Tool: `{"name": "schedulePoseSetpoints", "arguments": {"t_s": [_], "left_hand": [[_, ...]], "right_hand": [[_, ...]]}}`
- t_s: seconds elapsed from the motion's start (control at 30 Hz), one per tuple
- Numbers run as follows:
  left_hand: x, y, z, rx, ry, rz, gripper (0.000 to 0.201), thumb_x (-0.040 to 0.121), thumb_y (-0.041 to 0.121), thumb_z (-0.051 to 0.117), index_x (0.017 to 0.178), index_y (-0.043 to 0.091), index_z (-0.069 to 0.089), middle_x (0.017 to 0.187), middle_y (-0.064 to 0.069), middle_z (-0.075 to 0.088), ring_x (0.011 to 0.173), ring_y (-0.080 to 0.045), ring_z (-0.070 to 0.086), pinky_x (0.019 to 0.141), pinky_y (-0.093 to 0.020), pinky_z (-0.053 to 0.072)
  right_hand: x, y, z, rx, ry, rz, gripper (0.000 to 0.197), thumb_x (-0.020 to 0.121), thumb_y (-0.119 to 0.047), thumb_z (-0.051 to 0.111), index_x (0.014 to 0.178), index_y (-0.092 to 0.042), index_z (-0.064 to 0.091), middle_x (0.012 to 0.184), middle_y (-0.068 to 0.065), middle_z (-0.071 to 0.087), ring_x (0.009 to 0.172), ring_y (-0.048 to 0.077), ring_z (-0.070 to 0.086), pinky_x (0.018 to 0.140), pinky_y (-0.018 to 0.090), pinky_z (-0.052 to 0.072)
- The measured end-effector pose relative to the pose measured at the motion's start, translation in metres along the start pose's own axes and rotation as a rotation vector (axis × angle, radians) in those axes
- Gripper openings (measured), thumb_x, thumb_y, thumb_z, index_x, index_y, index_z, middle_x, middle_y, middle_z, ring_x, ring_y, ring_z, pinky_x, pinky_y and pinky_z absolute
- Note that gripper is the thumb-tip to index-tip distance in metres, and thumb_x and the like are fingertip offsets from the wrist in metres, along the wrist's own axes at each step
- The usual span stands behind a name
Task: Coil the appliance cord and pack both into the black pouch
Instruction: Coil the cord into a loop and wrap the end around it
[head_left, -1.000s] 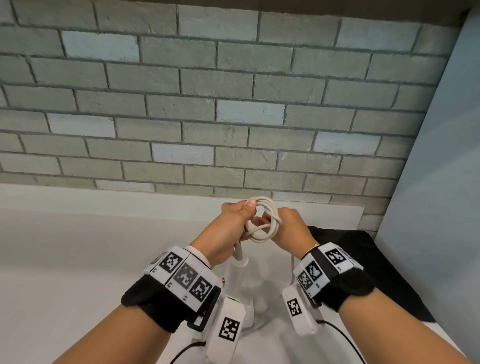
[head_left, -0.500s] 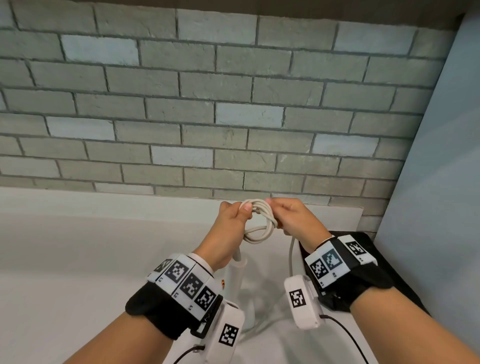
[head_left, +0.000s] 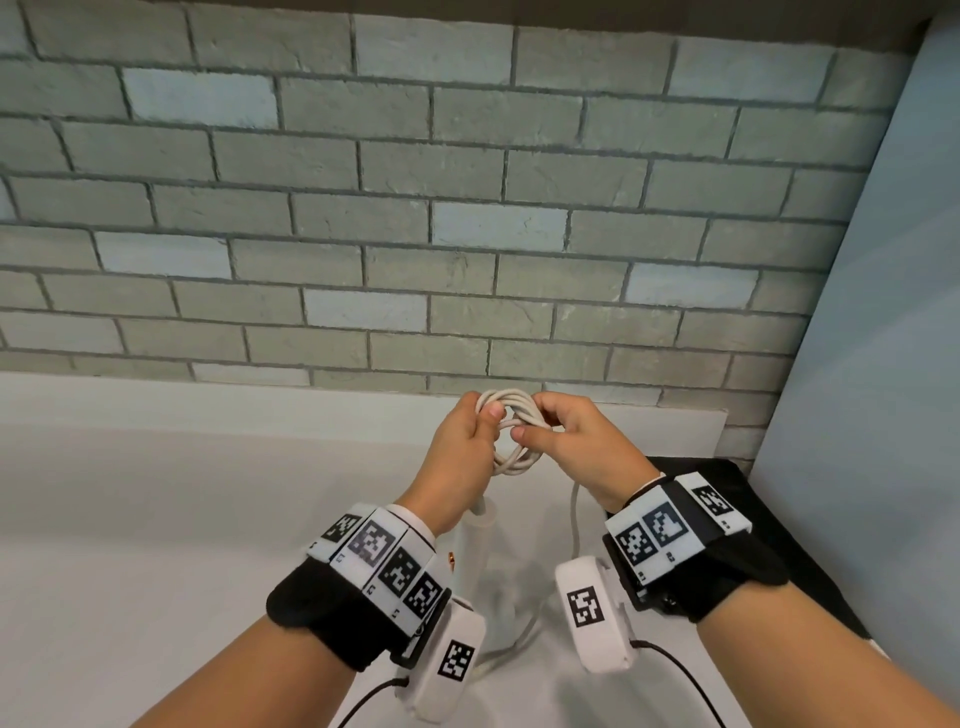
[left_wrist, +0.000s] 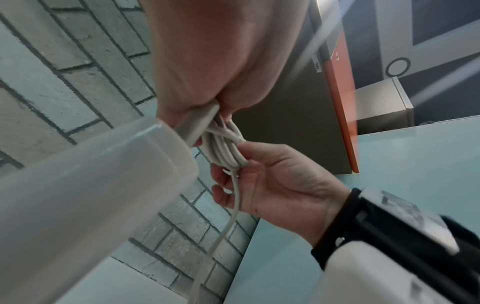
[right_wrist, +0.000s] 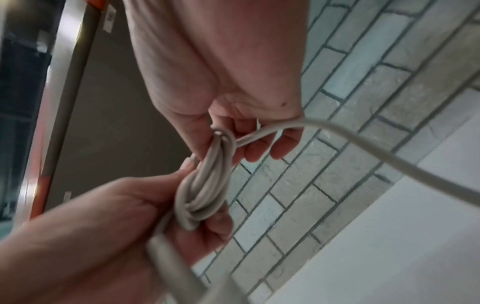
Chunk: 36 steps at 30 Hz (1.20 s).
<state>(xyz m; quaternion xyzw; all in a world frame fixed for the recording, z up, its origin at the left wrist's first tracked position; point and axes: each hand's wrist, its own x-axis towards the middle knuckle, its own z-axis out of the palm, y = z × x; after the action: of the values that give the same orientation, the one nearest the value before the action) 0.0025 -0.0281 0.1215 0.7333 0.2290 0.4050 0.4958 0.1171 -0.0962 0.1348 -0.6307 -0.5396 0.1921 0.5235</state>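
A coil of white cord is held up in front of the brick wall between both hands. My left hand grips the coil's left side together with the cord's stem, and the white appliance hangs below it. Its body fills the lower left of the left wrist view as the appliance. My right hand pinches the coil's right side with thumb and fingers. A loose strand drops from that hand toward the counter. In the right wrist view the coil lies between both hands. The black pouch lies flat at the right.
A white counter runs below the hands, with a grey brick wall behind it. A pale blue panel closes off the right side, just beyond the pouch.
My right hand has gone from the coil's lower right up over its top and now pinches its right side. The coil looks tighter. Both hands have shifted slightly.
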Motion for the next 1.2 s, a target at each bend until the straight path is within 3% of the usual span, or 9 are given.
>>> {"name": "schedulePoseSetpoints", "arguments": {"t_s": [0.13,0.23,0.33,0.53,0.7,0.83,0.97,1.1,1.2], "left_hand": [[0.003,0.001,-0.002,-0.004,-0.021,-0.042,0.024,0.098,0.025,0.034,0.081,0.020,0.050,0.068,0.003,0.044,0.059,-0.010,0.041,0.054,-0.024,0.033],[0.003,-0.001,-0.003,0.017,-0.045,-0.055,0.028,0.098,0.027,0.033,0.075,0.024,0.047,0.066,0.003,0.044,0.057,-0.010,0.041,0.047,-0.022,0.037],[0.004,-0.002,-0.003,0.110,-0.075,0.002,0.029,0.098,0.030,0.031,0.072,0.024,0.043,0.070,0.004,0.045,0.059,-0.009,0.042,0.049,-0.016,0.037],[0.006,-0.002,-0.005,0.135,-0.115,0.038,0.029,0.098,0.030,0.031,0.090,0.008,0.049,0.073,0.004,0.046,0.062,-0.010,0.044,0.062,-0.024,0.038],[0.010,-0.006,-0.005,0.033,-0.074,0.015,0.031,0.098,0.029,0.031,0.084,0.011,0.051,0.066,0.003,0.046,0.060,-0.010,0.042,0.062,-0.026,0.036],[0.008,-0.003,0.000,0.016,-0.102,0.028,0.034,0.098,0.031,0.029,0.073,0.019,0.049,0.066,0.004,0.048,0.058,-0.008,0.042,0.059,-0.024,0.035],[0.007,-0.001,0.002,0.044,-0.090,0.015,0.037,0.099,0.031,0.028,0.066,0.023,0.043,0.064,0.005,0.045,0.057,-0.007,0.042,0.053,-0.015,0.036],[0.007,-0.004,-0.002,0.111,-0.103,0.054,0.032,0.097,0.034,0.030,0.072,0.021,0.045,0.068,0.003,0.047,0.062,-0.011,0.044,0.063,-0.026,0.039],[0.005,-0.004,-0.008,0.127,-0.273,0.066,0.024,0.095,0.031,0.039,0.085,0.013,0.049,0.074,-0.001,0.048,0.065,-0.012,0.047,0.066,-0.028,0.043]], "right_hand": [[-0.001,0.005,0.008,-0.028,0.091,-0.029,0.017,0.081,-0.001,0.059,0.095,-0.009,0.056,0.082,0.004,0.053,0.076,0.018,0.050,0.073,0.031,0.043],[-0.001,0.004,0.007,-0.566,0.276,-0.359,0.032,0.072,-0.003,0.065,0.100,-0.015,0.055,0.095,0.002,0.048,0.086,0.017,0.045,0.070,0.017,0.034],[-0.001,0.001,0.007,-0.982,0.245,-0.580,0.024,0.064,0.000,0.069,0.083,-0.011,0.059,0.078,0.005,0.056,0.071,0.022,0.052,0.058,0.024,0.039],[0.001,-0.010,0.005,-1.097,0.170,-0.568,0.016,0.058,-0.004,0.070,0.063,-0.011,0.057,0.055,0.002,0.054,0.041,0.020,0.051,0.034,0.020,0.033],[0.001,-0.025,-0.006,-1.052,-0.004,-0.525,0.015,0.080,-0.024,0.056,0.077,-0.010,0.062,0.073,0.005,0.057,0.050,0.021,0.054,0.040,0.025,0.034],[-0.001,-0.027,0.001,-1.206,-0.005,-0.426,0.033,0.048,-0.017,0.085,0.066,-0.009,0.058,0.064,0.006,0.057,0.038,0.020,0.052,0.038,0.020,0.024],[0.005,-0.024,0.008,-1.332,0.000,-0.354,0.042,0.027,-0.007,0.086,0.059,-0.011,0.058,0.055,0.004,0.055,0.028,0.015,0.045,0.036,0.016,0.016],[0.005,-0.038,0.005,-1.150,-0.077,-0.295,0.022,0.081,-0.002,0.053,0.103,-0.001,0.055,0.107,0.016,0.056,0.087,0.032,0.061,0.063,0.031,0.036],[0.001,-0.038,-0.005,-0.942,-0.135,-0.232,0.015,0.086,-0.004,0.044,0.097,-0.002,0.053,0.102,0.016,0.057,0.091,0.032,0.055,0.068,0.031,0.035]]}}
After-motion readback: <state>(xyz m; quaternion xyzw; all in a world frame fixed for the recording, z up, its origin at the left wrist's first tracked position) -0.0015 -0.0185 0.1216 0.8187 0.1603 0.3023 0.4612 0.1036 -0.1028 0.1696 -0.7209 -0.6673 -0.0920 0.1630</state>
